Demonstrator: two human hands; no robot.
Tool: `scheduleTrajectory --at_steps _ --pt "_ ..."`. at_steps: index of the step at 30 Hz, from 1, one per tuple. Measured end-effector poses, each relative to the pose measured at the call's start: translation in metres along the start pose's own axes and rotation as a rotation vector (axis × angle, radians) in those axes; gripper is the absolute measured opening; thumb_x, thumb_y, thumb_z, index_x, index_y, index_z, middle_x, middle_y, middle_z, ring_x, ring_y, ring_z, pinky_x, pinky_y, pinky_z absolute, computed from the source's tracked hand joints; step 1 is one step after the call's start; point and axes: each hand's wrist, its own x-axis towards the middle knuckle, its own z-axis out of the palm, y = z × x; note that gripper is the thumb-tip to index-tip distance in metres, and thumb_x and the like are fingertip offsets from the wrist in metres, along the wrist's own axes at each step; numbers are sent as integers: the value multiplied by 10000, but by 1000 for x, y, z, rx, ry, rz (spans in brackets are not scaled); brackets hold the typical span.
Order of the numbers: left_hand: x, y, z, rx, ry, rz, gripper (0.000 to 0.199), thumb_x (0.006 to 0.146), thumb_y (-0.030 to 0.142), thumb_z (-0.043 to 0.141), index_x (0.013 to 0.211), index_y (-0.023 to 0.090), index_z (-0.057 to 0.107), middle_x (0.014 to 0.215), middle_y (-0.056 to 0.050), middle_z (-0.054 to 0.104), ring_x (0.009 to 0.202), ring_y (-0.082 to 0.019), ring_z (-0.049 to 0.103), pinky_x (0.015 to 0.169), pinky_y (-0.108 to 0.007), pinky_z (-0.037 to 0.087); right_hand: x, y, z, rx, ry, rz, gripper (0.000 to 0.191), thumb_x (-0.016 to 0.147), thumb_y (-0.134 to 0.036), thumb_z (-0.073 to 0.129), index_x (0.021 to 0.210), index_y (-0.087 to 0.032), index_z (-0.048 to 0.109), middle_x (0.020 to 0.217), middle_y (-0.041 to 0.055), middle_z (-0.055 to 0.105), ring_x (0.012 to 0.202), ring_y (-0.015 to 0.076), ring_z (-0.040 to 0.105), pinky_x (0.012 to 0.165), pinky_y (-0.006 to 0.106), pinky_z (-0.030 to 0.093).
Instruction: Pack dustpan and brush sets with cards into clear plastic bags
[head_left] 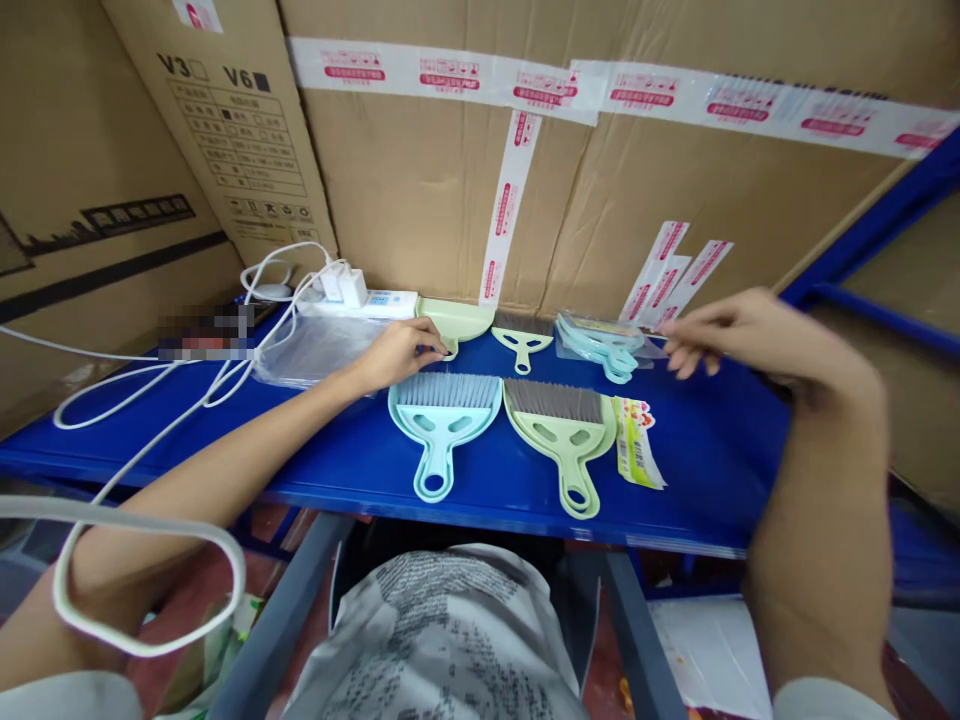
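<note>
My left hand (411,352) is closed at the handle end of a light green dustpan (454,320), which lies at the back of the blue table. My right hand (709,335) has its thumb and forefinger together at the edge of a clear plastic bag (651,348); its other fingers hang loosely curled. Inside that bag is a light blue dustpan and brush set (604,340). A small green brush (521,342) lies between the hands. Nearer me are a blue brush on its dustpan (442,430) and a green brush on its dustpan (562,435), handles towards me.
A yellow-green label card (637,442) lies right of the front green set. At the back left are flat clear bags (322,350), a power strip (390,303) with white plugs (345,285), and looping white cables (150,455). Large taped cardboard boxes (420,180) stand behind the table.
</note>
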Motion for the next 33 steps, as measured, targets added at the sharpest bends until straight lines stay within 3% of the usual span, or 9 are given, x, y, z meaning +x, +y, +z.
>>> scheduleTrajectory --at_steps 4,9,14,18,24,26,28,31,33 --pt "2 -3 2 -3 14 -2 267 984 419 706 939 199 850 962 -99 751 823 -220 710 787 -355 555 37 32 32 -49 -270 248 588 696 -680 879 900 -141 765 864 155 798 843 298 763 702 360 608" --pt "5 0 2 10 15 -34 387 980 536 684 913 194 850 962 -108 757 836 -235 706 802 -382 567 64 53 60 15 -376 211 568 546 -635 961 792 -182 722 810 125 761 804 270 726 655 343 564" --pt "5 8 -3 32 18 -35 428 995 552 646 943 175 842 967 -114 751 830 -234 699 785 -375 567 61 61 56 87 -376 136 532 562 -653 912 729 -187 717 750 105 730 782 252 688 668 343 537" --pt "2 10 -10 71 71 -33 420 1027 504 598 941 161 825 980 -111 746 816 -218 690 751 -348 548 58 57 52 91 -351 84 528 604 -664 881 809 -191 770 805 94 763 804 242 684 665 319 506" --pt "-2 9 -13 86 97 -38 397 1023 482 590 932 166 813 982 -101 742 789 -203 670 713 -326 530 49 53 41 69 -415 71 509 563 -621 905 798 -181 804 684 59 725 648 184 601 579 288 392" --pt "-2 11 -14 94 109 -36 396 1024 472 582 932 163 812 974 -100 739 781 -200 667 702 -321 523 31 62 24 80 -367 25 479 652 -629 885 821 -186 817 728 69 742 671 180 609 600 301 421" --pt "-1 13 -15 98 129 -38 397 1025 464 576 930 159 812 968 -100 737 770 -196 665 692 -316 518 7 73 3 125 -240 -14 456 734 -626 869 859 -190 822 766 89 753 702 184 632 631 322 460" --pt "0 17 -17 50 190 -62 402 1021 477 588 916 156 807 944 -98 738 770 -190 669 682 -303 523 -15 74 -11 376 120 -72 427 664 -529 971 900 -217 799 783 114 770 659 192 652 610 360 491" --pt "1 20 -17 -44 234 -95 411 1011 510 617 902 156 796 908 -91 732 764 -184 674 663 -285 535 -11 54 -1 671 376 -199 424 639 -417 1001 939 -255 751 746 79 759 581 179 631 528 347 447"
